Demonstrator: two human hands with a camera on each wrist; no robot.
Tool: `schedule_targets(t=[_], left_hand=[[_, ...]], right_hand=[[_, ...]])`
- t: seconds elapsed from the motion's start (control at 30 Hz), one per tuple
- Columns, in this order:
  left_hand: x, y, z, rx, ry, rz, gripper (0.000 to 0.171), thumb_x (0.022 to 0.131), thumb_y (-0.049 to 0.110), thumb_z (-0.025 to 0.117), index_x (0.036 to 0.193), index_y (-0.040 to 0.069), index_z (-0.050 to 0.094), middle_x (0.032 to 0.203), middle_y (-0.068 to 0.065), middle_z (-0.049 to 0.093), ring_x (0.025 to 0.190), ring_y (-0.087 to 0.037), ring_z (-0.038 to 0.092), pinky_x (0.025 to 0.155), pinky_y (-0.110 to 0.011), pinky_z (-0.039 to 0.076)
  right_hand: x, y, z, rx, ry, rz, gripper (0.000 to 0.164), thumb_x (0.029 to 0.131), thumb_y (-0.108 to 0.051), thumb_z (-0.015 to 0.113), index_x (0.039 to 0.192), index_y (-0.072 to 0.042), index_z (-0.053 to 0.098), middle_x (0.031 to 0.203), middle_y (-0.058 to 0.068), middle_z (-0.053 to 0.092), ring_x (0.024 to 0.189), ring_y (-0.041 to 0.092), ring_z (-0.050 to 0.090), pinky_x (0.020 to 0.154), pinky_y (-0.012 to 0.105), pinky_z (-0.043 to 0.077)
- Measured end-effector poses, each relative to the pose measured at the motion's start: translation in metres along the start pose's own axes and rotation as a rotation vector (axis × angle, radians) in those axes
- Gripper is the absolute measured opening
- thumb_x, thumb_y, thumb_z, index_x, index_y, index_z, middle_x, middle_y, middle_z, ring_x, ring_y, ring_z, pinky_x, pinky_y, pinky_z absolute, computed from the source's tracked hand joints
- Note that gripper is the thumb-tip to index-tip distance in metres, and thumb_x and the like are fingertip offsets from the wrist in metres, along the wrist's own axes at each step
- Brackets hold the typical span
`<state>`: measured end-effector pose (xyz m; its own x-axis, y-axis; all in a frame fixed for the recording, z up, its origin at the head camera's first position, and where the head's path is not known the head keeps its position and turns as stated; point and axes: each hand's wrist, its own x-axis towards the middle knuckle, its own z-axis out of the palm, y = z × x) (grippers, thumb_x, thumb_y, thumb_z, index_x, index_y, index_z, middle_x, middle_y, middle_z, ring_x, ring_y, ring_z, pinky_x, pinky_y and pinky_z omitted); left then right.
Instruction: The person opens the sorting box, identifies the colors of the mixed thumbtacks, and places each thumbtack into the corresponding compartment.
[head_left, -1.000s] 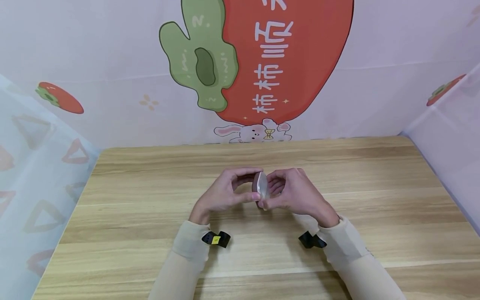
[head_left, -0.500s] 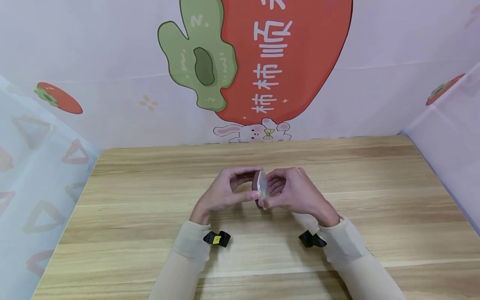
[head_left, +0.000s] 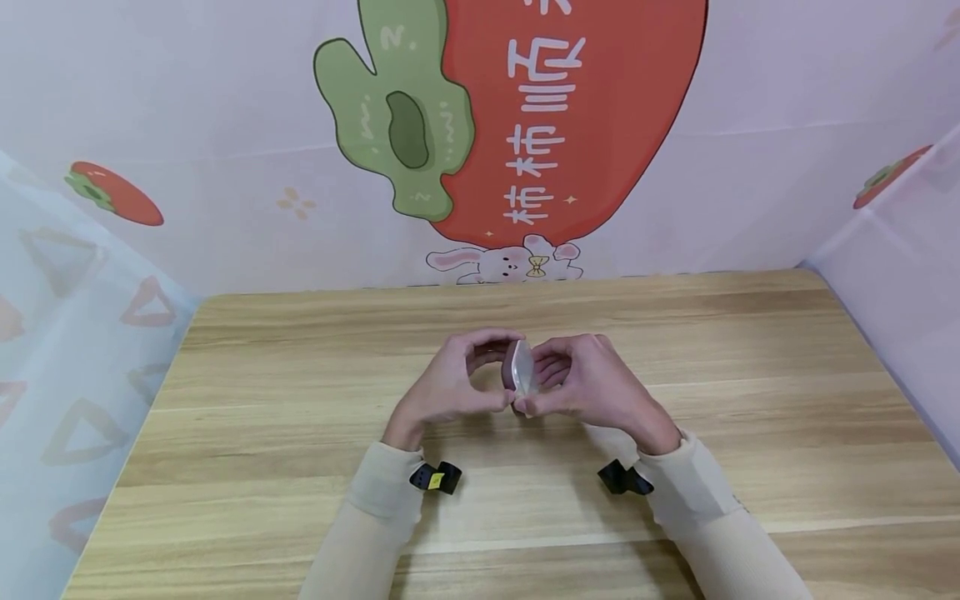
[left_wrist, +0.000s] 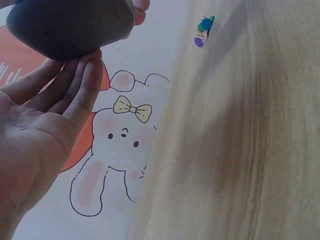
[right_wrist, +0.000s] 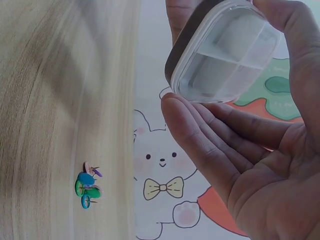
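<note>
Between my hands, raised over the table, is a small rounded box (head_left: pixel 523 368) tipped on edge. One side is dark brown (left_wrist: pixel 72 27); the other is a clear cover (right_wrist: pixel 225 55) with compartments showing through it. My left hand (head_left: pixel 450 383) grips the box from the brown side, fingertips at the far edge and thumb at the near edge. From the clear side my right hand (head_left: pixel 600 383) pinches it, the thumb at the near lower edge and fingers behind. Several colourful thumbtacks (right_wrist: pixel 86 179) lie on the table below; in the head view they are hidden.
The wood-grain table (head_left: pixel 300 467) meets a cloth backdrop (head_left: pixel 225 208) printed with persimmons and a rabbit at its far edge. Cloth walls also stand at both sides. A black wrist camera (head_left: pixel 437 478) sits at each cuff.
My left thumb has slid down slightly along the box's near edge. The box has shifted very slightly left, while the right hand has stayed almost still.
</note>
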<state>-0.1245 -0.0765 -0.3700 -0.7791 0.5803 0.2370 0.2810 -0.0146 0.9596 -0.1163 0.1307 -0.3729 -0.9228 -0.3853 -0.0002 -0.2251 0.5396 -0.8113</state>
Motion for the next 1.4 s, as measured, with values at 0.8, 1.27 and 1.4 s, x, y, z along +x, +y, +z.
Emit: schedule_targets(t=[0.8, 1.27, 1.4], left_hand=[[0.002, -0.025, -0.002, -0.018, -0.012, 0.015, 0.063, 0.064, -0.004, 0.069, 0.123, 0.000, 0.048, 0.120, -0.013, 0.053, 0.109, -0.025, 0.053, 0.095, -0.036, 0.038], [0.000, 0.000, -0.003, -0.036, -0.020, -0.006, 0.061, 0.066, -0.004, 0.069, 0.123, -0.005, 0.046, 0.122, -0.023, 0.050, 0.111, -0.033, 0.050, 0.095, -0.039, 0.037], [0.001, 0.000, -0.001, -0.015, -0.014, 0.005, 0.061, 0.064, -0.005, 0.069, 0.122, -0.004, 0.047, 0.121, -0.022, 0.050, 0.110, -0.032, 0.050, 0.095, -0.039, 0.038]], right_hand=[[0.000, 0.000, -0.005, 0.015, -0.101, -0.101, 0.056, 0.065, -0.045, 0.078, 0.108, -0.014, 0.060, 0.092, -0.007, 0.063, 0.083, 0.010, 0.062, 0.076, 0.031, 0.048], [0.002, 0.000, -0.001, 0.090, -0.058, -0.067, 0.061, 0.061, -0.045, 0.080, 0.110, -0.016, 0.059, 0.100, -0.003, 0.062, 0.089, 0.012, 0.061, 0.081, 0.034, 0.047], [0.002, 0.000, 0.001, 0.082, -0.022, -0.069, 0.059, 0.060, -0.044, 0.081, 0.107, -0.016, 0.060, 0.097, -0.003, 0.063, 0.086, 0.012, 0.062, 0.078, 0.035, 0.048]])
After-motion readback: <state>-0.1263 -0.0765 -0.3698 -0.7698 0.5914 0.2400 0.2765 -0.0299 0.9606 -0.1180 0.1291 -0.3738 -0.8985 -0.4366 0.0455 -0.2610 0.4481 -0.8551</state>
